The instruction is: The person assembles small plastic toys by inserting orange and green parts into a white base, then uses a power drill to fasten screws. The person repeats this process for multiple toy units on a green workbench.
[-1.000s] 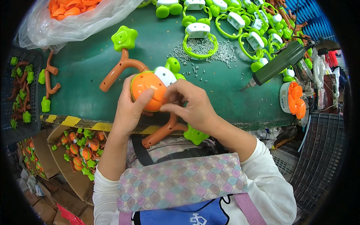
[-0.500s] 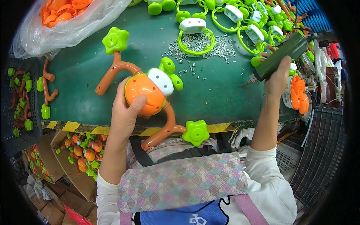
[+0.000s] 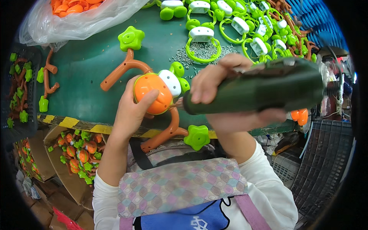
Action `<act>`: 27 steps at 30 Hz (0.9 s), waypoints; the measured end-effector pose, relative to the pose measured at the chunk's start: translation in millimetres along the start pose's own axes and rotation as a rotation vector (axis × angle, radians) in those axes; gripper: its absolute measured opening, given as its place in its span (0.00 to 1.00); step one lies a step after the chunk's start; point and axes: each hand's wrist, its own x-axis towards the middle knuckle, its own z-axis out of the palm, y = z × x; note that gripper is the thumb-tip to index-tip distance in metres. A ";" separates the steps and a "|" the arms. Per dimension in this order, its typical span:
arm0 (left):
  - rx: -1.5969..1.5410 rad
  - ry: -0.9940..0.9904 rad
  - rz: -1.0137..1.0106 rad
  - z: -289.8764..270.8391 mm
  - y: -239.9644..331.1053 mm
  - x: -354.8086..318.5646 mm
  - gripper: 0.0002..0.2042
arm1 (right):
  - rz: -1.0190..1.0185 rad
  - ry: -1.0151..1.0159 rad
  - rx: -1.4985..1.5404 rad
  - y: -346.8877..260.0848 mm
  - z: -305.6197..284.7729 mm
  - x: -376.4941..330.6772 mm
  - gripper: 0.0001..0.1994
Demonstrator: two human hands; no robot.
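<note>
My left hand (image 3: 132, 111) grips an orange toy body (image 3: 152, 92) with a white face and green ears, held just above the green table (image 3: 88, 65). Curved orange arms with green star ends (image 3: 130, 38) stick out from it above and below. My right hand (image 3: 226, 96) holds a dark green electric screwdriver (image 3: 260, 90) lying sideways, its tip touching the right side of the toy body.
Small screws (image 3: 201, 51) lie scattered on the table near green rings with white parts (image 3: 201, 40). A plastic bag of orange parts (image 3: 73, 15) sits at the back left. Cardboard boxes of finished toys (image 3: 78, 153) stand below the striped table edge. Crates stand at the right.
My right hand left the toy, reached to the right for the screwdriver, and has brought it back so its tip meets the toy. My left hand kept holding the toy.
</note>
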 end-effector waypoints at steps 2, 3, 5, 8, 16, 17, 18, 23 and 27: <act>-0.006 -0.014 0.011 -0.6 -1.6 1.5 0.31 | -0.004 -0.073 -0.248 -3.2 3.7 -6.3 0.56; -0.010 -0.018 0.007 0.3 -1.4 1.7 0.31 | -0.007 -0.120 -0.362 -5.6 5.1 -7.8 0.56; 0.005 -0.009 0.031 0.2 -1.4 1.3 0.31 | -0.025 -0.219 -0.571 -8.0 6.9 -8.9 0.57; 0.058 0.023 0.110 2.8 -6.1 1.6 0.30 | -0.053 -0.353 -0.800 -8.6 6.1 -5.6 0.58; 0.243 0.073 0.326 -4.0 -29.6 10.4 0.31 | 0.023 -0.382 -0.849 -9.8 13.1 -2.0 0.61; 0.184 0.061 0.257 -1.8 -24.2 8.4 0.31 | 0.051 -0.282 -0.791 -2.6 16.7 -4.2 0.61; 0.124 0.048 0.187 0.9 -14.6 5.1 0.31 | 0.091 -0.175 -0.714 4.2 21.7 -5.4 0.62; -0.019 0.057 0.030 3.8 -2.3 -2.8 0.31 | 0.111 -0.047 -0.431 1.1 31.8 6.9 0.63; -0.013 0.037 0.040 1.5 -8.1 1.8 0.32 | -0.046 -0.173 -0.332 -14.3 17.2 20.2 0.65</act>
